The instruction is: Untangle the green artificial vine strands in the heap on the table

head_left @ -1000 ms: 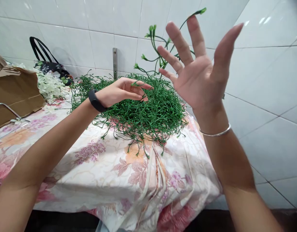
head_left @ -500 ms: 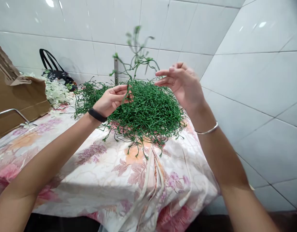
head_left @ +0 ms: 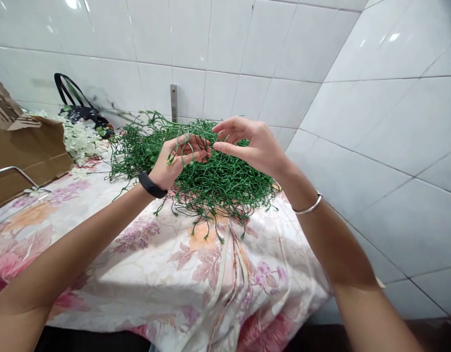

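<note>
A big tangled heap of green plastic stems (head_left: 218, 181) lies on the flower-patterned cloth (head_left: 137, 264) at the table's far right corner. My left hand (head_left: 179, 159), with a black band on the wrist, is curled over the heap and grips one green stem that bends over its fingers and trails off to the left. My right hand (head_left: 247, 144), with a silver bangle on the wrist, hovers close beside it, fingers pinched together at the same stem. The two hands nearly touch.
A brown cardboard box (head_left: 23, 146) stands at the left. Behind it lie white artificial flowers (head_left: 80, 139) and a dark bag with black handles (head_left: 82, 110). White tiled walls close the back and right. A metal rail (head_left: 12, 171) runs at left.
My right hand came down from a raised, spread position to the heap and pinched shut. The stem that stood upright in my left hand now lies bent low toward the left.
</note>
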A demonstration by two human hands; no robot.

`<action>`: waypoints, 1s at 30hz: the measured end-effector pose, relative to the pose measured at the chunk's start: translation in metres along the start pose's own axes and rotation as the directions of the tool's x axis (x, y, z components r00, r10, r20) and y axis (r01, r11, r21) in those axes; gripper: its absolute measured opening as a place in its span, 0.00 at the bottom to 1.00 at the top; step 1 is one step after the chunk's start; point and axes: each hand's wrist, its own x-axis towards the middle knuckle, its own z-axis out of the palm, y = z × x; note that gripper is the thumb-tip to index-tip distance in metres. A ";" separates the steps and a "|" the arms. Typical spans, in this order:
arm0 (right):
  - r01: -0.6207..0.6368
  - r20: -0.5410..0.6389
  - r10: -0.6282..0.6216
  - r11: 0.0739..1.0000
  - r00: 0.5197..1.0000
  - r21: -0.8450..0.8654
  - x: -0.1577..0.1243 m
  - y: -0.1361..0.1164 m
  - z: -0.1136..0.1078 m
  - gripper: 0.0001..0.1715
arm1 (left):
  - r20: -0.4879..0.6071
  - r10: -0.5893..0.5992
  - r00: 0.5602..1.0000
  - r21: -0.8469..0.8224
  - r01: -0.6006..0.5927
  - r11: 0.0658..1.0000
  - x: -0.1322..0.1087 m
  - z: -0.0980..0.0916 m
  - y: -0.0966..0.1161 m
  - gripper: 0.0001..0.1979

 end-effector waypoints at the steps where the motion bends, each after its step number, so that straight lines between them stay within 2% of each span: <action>1: 0.009 0.003 -0.009 1.000 1.000 -0.020 0.000 0.000 0.000 0.18 | 0.002 0.006 1.000 0.004 -0.006 1.000 0.000 -0.001 0.000 0.10; 5: 0.027 -0.029 -0.030 0.995 0.999 -0.098 0.000 0.002 0.001 0.13 | -0.009 0.002 1.000 0.015 -0.002 1.000 0.001 -0.002 -0.004 0.11; 10: 0.005 -0.184 -0.042 0.980 0.982 -0.197 0.001 0.009 0.001 0.11 | -0.013 -0.143 0.990 0.034 0.144 0.989 0.005 -0.005 0.001 0.15; 12: 0.000 -0.243 -0.061 0.970 0.968 -0.242 0.001 0.012 -0.001 0.11 | 0.080 -0.240 0.968 0.117 0.230 0.966 0.010 -0.016 0.007 0.18; 14: -0.003 -0.292 -0.091 0.952 0.952 -0.306 0.001 0.016 -0.005 0.10 | 0.236 -0.354 0.905 0.265 0.291 0.919 0.017 -0.037 0.015 0.21; 15: -0.005 -0.310 -0.107 0.940 0.945 -0.342 0.001 0.018 -0.007 0.10 | 0.235 -0.389 0.891 0.349 0.296 0.889 0.020 -0.050 0.018 0.19; 16: -0.008 -0.324 -0.122 0.928 0.938 -0.373 0.001 0.020 -0.009 0.10 | 0.149 -0.349 0.925 0.385 0.271 0.882 0.022 -0.064 0.021 0.18; 18: -0.020 -0.356 -0.142 0.910 0.924 -0.415 0.001 0.023 -0.013 0.10 | 0.045 -0.299 0.953 0.399 0.258 0.880 0.026 -0.092 0.026 0.17; 19: -0.026 -0.376 -0.152 0.904 0.914 -0.427 0.001 0.024 -0.014 0.10 | -0.056 -0.256 0.965 0.442 0.254 0.860 0.027 -0.104 0.029 0.15; 20: -0.027 -0.395 -0.165 0.899 0.904 -0.437 0.001 0.026 -0.015 0.09 | -0.130 -0.198 0.971 0.493 0.237 0.837 0.028 -0.113 0.031 0.14; 22: -0.014 -0.413 -0.197 0.890 0.889 -0.455 0.001 0.028 -0.016 0.08 | -0.261 0.015 0.965 0.537 0.132 0.833 0.028 -0.123 0.038 0.09; 24: 0.018 -0.383 -0.218 0.887 0.898 -0.462 0.002 0.028 -0.015 0.08 | -0.288 0.172 0.942 0.553 0.017 0.833 0.028 -0.118 0.048 0.05; 26: 0.052 -0.334 -0.218 0.896 0.917 -0.441 0.002 0.026 -0.013 0.09 | -0.220 0.283 0.934 0.555 -0.119 0.823 0.027 -0.099 0.062 0.05; 30: 0.104 -0.300 -0.219 0.929 0.928 -0.355 0.000 0.010 -0.010 0.09 | -0.007 0.230 0.973 0.584 -0.182 0.791 0.025 -0.036 0.086 0.10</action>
